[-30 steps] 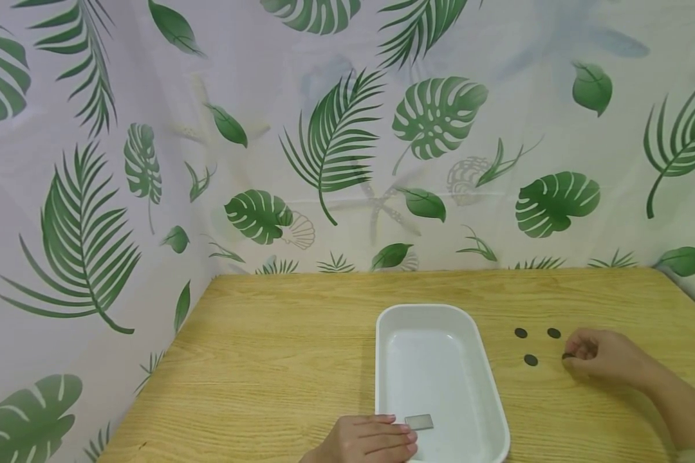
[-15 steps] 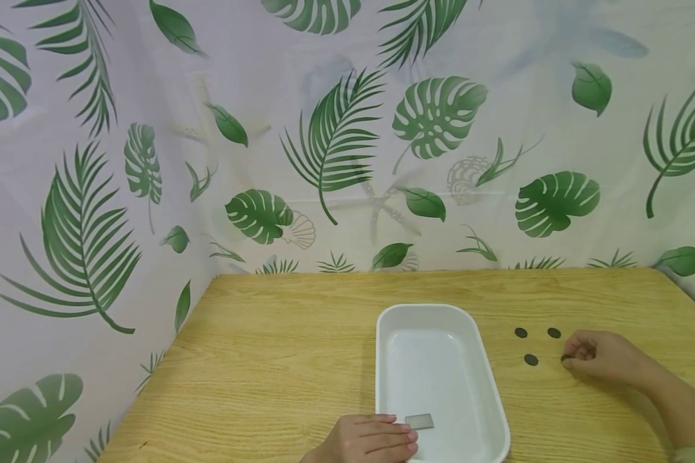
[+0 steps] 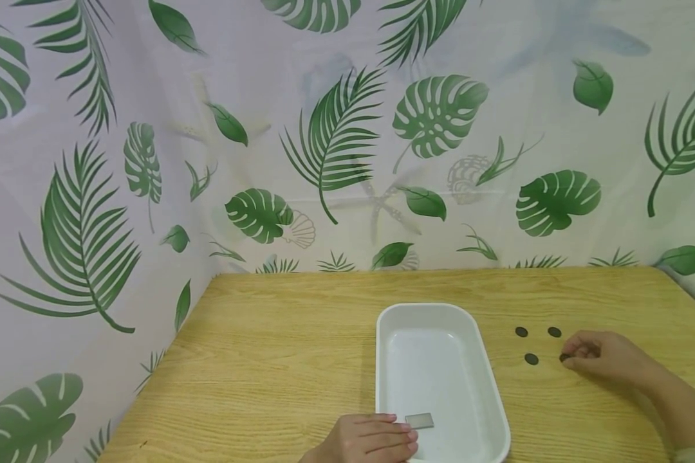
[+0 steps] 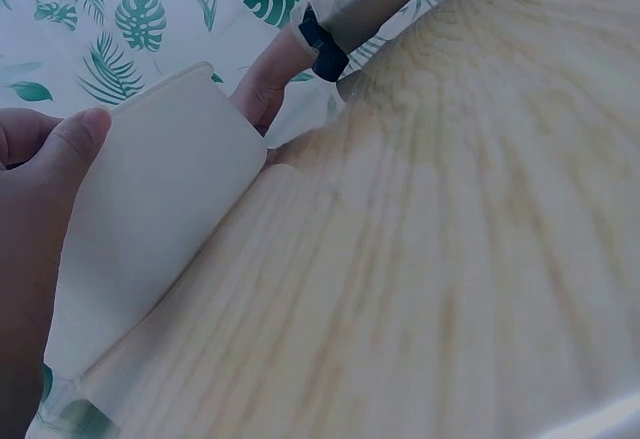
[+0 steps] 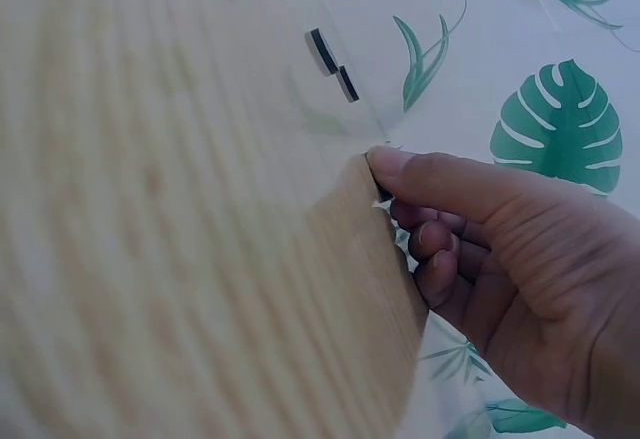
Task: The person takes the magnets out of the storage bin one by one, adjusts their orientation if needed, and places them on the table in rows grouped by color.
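My left hand grips the near left rim of a deep white tray, fingers over the edge. In the left wrist view the thumb lies against the outer wall of the tray. A small grey rectangular plate lies on the tray floor, close to those fingertips. To the right, my right hand pinches a small flat black disc between thumb and fingers, low at the table. Beside it lie three matching discs: a far left one, a far right one and a nearer one.
The wooden table extends left of the tray and behind it to its far edge. A white cloth with green leaves hangs along the back and the left side. Two discs show ahead of the right hand in the right wrist view.
My right hand has shifted very slightly left with the black disc at its fingertips. The left hand, tray, grey plate and other discs stay in place.
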Available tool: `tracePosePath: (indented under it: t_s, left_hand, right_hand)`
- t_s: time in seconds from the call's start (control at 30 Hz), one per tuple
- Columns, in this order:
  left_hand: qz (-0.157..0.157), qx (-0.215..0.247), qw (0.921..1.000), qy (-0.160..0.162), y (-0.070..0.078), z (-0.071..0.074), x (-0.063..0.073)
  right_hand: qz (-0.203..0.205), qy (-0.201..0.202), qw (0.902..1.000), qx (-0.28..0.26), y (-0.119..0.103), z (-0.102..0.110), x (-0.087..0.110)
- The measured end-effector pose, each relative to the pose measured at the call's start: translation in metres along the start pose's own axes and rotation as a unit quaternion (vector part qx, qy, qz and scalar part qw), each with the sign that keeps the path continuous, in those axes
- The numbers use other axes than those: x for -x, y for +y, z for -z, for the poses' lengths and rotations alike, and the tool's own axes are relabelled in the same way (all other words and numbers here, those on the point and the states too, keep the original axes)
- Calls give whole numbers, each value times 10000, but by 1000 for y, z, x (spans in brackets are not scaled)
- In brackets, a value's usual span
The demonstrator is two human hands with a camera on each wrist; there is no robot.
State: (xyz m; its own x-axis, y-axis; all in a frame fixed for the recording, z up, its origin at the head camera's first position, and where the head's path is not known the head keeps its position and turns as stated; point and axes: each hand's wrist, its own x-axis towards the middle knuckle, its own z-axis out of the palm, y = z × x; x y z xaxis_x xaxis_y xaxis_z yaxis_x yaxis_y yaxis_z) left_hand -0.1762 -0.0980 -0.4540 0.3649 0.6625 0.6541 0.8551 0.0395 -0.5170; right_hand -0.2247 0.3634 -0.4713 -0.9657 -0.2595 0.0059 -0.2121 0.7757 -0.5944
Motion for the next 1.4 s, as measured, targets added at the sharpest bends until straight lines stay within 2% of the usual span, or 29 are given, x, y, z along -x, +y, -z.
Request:
tracePosePath:
  t_s: [0.17, 0.3, 0.4, 0.63, 0.83, 0.97, 1.2, 1.4]
  left_hand:
    - [158, 105, 9998, -35, 5, -7, 11]
    - [152, 107, 9998, -30, 6, -9, 13]
    - [118, 94, 9999, -24, 6, -9, 13]
    - [88, 85, 9999, -50, 5, -8, 13]
    - [101, 103, 9999, -52, 5, -8, 12]
    - [104, 109, 9999, -58, 5, -8, 12]
    - [-45, -47, 10000, -30, 4, -8, 14]
    - [-41, -38, 10000, -2, 3, -8, 13]
  right_hand:
    - [-208, -196, 9990, -351, 0, 1, 1]
    - [-365, -241, 9984, -368, 1, 3, 2]
    - [-421, -148, 9981, -436, 2, 5, 3]
    - [-643, 90, 9928, -1003, 3, 6, 11]
    - [-823, 150, 9928, -863, -3, 7, 15]
    - [-725, 229, 9923, -979, -9, 8, 16]
    - [-171, 453, 9931, -1067, -22, 13, 15]
    - [51, 362, 9930, -1127, -43, 20, 14]
